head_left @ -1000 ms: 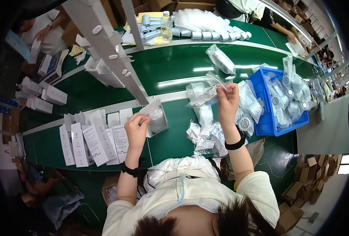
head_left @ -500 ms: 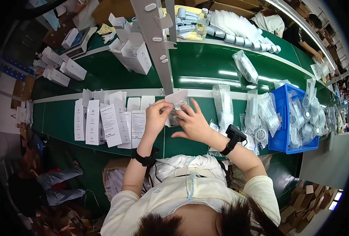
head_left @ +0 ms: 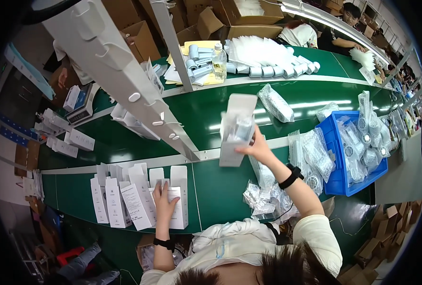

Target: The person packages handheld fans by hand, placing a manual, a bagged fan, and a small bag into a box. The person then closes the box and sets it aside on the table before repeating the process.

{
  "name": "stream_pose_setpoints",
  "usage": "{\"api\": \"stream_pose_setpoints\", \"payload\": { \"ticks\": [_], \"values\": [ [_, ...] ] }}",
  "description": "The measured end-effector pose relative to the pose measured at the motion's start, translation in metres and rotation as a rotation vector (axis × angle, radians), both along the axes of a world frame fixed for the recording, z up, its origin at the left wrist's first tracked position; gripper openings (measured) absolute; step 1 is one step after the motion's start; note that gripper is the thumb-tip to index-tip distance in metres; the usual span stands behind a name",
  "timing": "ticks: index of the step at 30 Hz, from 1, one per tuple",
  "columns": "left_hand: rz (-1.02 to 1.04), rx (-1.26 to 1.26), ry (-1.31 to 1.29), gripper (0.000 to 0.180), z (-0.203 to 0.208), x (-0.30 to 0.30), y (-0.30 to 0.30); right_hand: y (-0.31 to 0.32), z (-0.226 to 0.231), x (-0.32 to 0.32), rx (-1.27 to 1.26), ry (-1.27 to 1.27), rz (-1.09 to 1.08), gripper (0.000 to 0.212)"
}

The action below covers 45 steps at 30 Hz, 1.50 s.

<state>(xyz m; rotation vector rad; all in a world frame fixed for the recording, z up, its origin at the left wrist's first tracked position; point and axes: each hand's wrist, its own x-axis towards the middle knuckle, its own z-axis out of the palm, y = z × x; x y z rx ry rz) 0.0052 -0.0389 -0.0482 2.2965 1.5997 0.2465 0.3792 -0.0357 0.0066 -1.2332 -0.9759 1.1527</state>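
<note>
My right hand (head_left: 257, 148) is closed around an open white carton (head_left: 232, 152), raised over the bench's middle. Its long flap stands up, and something grey in clear plastic shows at its mouth. At the right end of a row of upright cartons (head_left: 137, 206), my left hand (head_left: 163, 203) grips a white carton (head_left: 176, 216), fingers over its top and thumb on the near side. Several cartons in that row have their flaps raised. Below my right forearm lie small clear plastic packets (head_left: 259, 202).
A blue bin (head_left: 331, 156) at right holds bubble-wrapped parts, with more wrapped pieces (head_left: 315, 149) beside it. One wrapped piece (head_left: 275, 103) lies on the far bench. A grey metal post (head_left: 142, 92) rises at left centre. A bottle (head_left: 219, 61) and grey cylinders stand beyond.
My right hand has lifted the open carton away from me and to the right. My left hand has left it and moved to the carton row. The view has shifted.
</note>
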Motion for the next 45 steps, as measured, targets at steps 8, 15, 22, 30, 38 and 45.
{"api": "stream_pose_setpoints", "payload": {
  "ticks": [8,15,22,30,38,45],
  "values": [
    [0.175,-0.158,-0.081,0.077,0.013,0.014,0.019,0.119,-0.061,0.046,0.214,-0.388,-0.256,0.093],
    [0.155,-0.4,-0.688,0.08,0.004,0.017,0.0,0.124,-0.095,0.148,0.031,-1.153,-0.717,0.074],
    [-0.076,-0.516,-1.046,0.088,0.064,0.083,-0.001,0.102,-0.092,0.181,-0.569,-1.181,-0.322,0.068],
    [-0.261,0.062,-0.681,0.068,0.041,0.15,0.015,-0.011,0.059,0.041,0.198,0.607,-0.465,0.046],
    [-0.044,0.099,-0.852,0.067,0.01,0.166,-0.017,-0.014,0.033,-0.093,0.504,-0.604,-0.792,0.06],
    [-0.158,0.185,-0.769,0.07,0.015,0.146,-0.014,-0.075,0.023,-0.056,0.429,-0.954,-0.382,0.044]
  ]
}}
